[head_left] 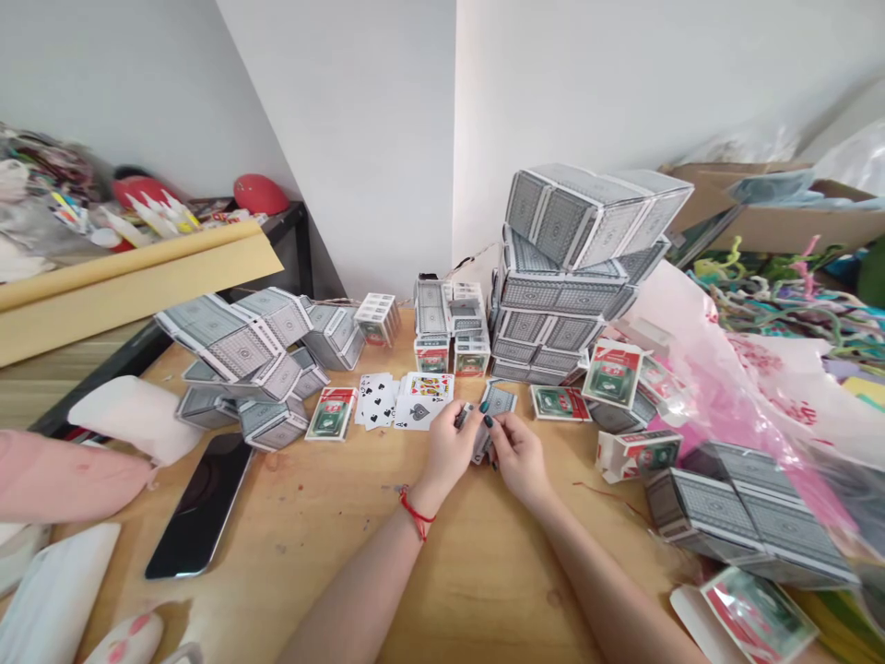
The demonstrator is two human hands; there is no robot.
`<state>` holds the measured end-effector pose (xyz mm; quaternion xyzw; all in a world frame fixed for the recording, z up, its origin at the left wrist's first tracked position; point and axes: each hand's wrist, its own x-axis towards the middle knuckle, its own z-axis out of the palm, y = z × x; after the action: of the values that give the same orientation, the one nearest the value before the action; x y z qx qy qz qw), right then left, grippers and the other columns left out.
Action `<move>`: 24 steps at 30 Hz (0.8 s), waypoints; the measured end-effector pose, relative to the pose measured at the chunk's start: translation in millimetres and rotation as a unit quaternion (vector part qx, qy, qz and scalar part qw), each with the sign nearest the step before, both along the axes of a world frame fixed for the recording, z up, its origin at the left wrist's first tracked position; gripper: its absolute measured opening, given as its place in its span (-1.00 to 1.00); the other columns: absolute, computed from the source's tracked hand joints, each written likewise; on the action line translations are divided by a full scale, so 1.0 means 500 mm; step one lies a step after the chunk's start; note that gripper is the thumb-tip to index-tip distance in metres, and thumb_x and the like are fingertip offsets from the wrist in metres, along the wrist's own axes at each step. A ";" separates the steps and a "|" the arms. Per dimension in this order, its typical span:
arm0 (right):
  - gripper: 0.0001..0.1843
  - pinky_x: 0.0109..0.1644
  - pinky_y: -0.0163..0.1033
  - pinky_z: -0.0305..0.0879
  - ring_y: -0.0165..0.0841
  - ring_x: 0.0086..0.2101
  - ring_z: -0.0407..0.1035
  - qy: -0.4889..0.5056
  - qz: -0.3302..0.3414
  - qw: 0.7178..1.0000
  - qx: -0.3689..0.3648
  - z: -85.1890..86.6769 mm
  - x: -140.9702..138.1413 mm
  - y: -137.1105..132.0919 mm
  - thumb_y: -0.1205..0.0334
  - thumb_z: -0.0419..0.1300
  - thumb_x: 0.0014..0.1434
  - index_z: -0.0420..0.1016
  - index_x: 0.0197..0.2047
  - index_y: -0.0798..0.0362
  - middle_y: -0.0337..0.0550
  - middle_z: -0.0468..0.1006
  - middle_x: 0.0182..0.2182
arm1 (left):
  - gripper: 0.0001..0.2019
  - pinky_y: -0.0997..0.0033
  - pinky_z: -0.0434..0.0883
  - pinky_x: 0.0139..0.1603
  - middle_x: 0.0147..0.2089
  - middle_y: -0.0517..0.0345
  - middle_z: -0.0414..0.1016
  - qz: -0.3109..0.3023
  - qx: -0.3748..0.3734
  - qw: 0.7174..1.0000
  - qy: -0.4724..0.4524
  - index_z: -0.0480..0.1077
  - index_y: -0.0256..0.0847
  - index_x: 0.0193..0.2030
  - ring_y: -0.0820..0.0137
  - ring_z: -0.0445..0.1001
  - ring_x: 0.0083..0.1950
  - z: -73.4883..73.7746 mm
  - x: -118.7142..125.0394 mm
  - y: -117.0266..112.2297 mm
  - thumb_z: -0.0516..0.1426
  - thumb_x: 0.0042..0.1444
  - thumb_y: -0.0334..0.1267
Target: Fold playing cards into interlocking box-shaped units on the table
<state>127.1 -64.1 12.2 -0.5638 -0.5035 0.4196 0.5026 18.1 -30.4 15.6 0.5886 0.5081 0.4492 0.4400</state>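
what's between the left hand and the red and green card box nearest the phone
In the head view, face-up playing cards lie between the left hand and the card box, an ace of spades among them.

Our left forearm [359, 586] and right forearm [601, 567] slant inward; our left hand [453, 449] and right hand [522, 459] sit close together, fingers [510, 433] bent, dark-painted nails [485, 407] showing.
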 end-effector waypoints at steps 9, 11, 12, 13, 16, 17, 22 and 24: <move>-0.69 -0.53 -0.36 0.07 -0.47 -0.60 0.10 -0.062 0.016 0.998 0.024 -0.010 -0.001 -0.003 0.05 -0.02 0.14 0.23 -0.52 0.06 -0.31 0.20 -0.65 | -0.72 0.51 0.06 -0.48 -0.59 0.24 0.18 0.006 0.022 0.997 0.072 0.19 -0.21 -0.58 0.49 0.14 -0.52 -0.009 -0.005 -0.002 -0.02 0.07 -0.12; -0.70 -0.53 -0.37 0.04 -0.48 -0.59 0.07 -0.065 0.019 0.997 0.029 -0.011 -0.002 -0.004 0.07 -0.02 0.14 0.21 -0.53 0.06 -0.31 0.18 -0.65 | -0.72 0.51 0.05 -0.49 -0.60 0.23 0.19 0.006 0.025 0.997 0.076 0.19 -0.21 -0.58 0.48 0.14 -0.52 -0.010 -0.004 -0.002 -0.02 0.08 -0.13; -0.70 -0.54 -0.37 0.03 -0.48 -0.59 0.05 -0.065 0.021 0.997 0.032 -0.010 -0.002 -0.005 0.08 -0.02 0.14 0.19 -0.54 0.05 -0.32 0.16 -0.65 | -0.71 0.50 0.05 -0.50 -0.60 0.23 0.19 0.007 0.028 0.997 0.076 0.19 -0.21 -0.59 0.48 0.14 -0.52 -0.010 -0.004 -0.002 -0.03 0.08 -0.13; -0.71 -0.54 -0.37 0.02 -0.48 -0.59 0.04 -0.066 0.023 0.997 0.034 -0.010 -0.002 -0.005 0.09 -0.02 0.14 0.18 -0.54 0.05 -0.32 0.15 -0.65 | -0.71 0.50 0.04 -0.50 -0.60 0.23 0.19 0.008 0.030 0.997 0.076 0.19 -0.21 -0.59 0.48 0.14 -0.53 -0.009 -0.004 -0.001 -0.03 0.08 -0.14; -0.72 -0.53 -0.37 0.00 -0.48 -0.60 0.04 -0.070 0.033 0.996 0.038 -0.006 -0.004 -0.008 0.11 -0.02 0.13 0.16 -0.55 0.05 -0.33 0.13 -0.65 | -0.68 0.49 0.03 -0.50 -0.63 0.24 0.17 0.016 0.031 0.997 0.072 0.16 -0.20 -0.62 0.48 0.13 -0.54 -0.004 -0.004 -0.002 -0.05 0.09 -0.13; -0.72 -0.53 -0.37 0.00 -0.48 -0.60 0.04 -0.073 0.035 0.996 0.040 -0.004 -0.005 -0.009 0.11 -0.01 0.12 0.15 -0.56 0.04 -0.34 0.13 -0.65 | -0.68 0.48 0.03 -0.50 -0.63 0.24 0.16 0.019 0.028 0.997 0.070 0.15 -0.20 -0.62 0.48 0.13 -0.54 -0.003 -0.004 -0.003 -0.05 0.10 -0.12; -0.71 -0.54 -0.37 0.01 -0.48 -0.61 0.06 -0.077 0.027 0.995 0.052 0.000 -0.006 -0.011 0.11 0.00 0.12 0.16 -0.57 0.04 -0.33 0.16 -0.66 | -0.66 0.48 0.03 -0.50 -0.63 0.24 0.16 0.035 0.018 0.997 0.072 0.11 -0.20 -0.63 0.49 0.12 -0.55 -0.003 -0.005 -0.005 -0.08 0.11 -0.11; -0.71 -0.54 -0.37 0.03 -0.48 -0.60 0.07 -0.070 0.019 0.996 0.051 -0.001 -0.002 -0.009 0.10 0.00 0.12 0.20 -0.56 0.05 -0.32 0.18 -0.66 | -0.65 0.48 0.04 -0.49 -0.63 0.24 0.16 0.037 0.015 0.997 0.062 0.12 -0.20 -0.63 0.48 0.13 -0.54 -0.004 -0.003 -0.003 -0.08 0.11 -0.09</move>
<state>126.1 -68.6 11.6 -0.5560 -0.5688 0.3621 0.4860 16.5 -32.1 13.7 0.6026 0.5492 0.4349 0.3821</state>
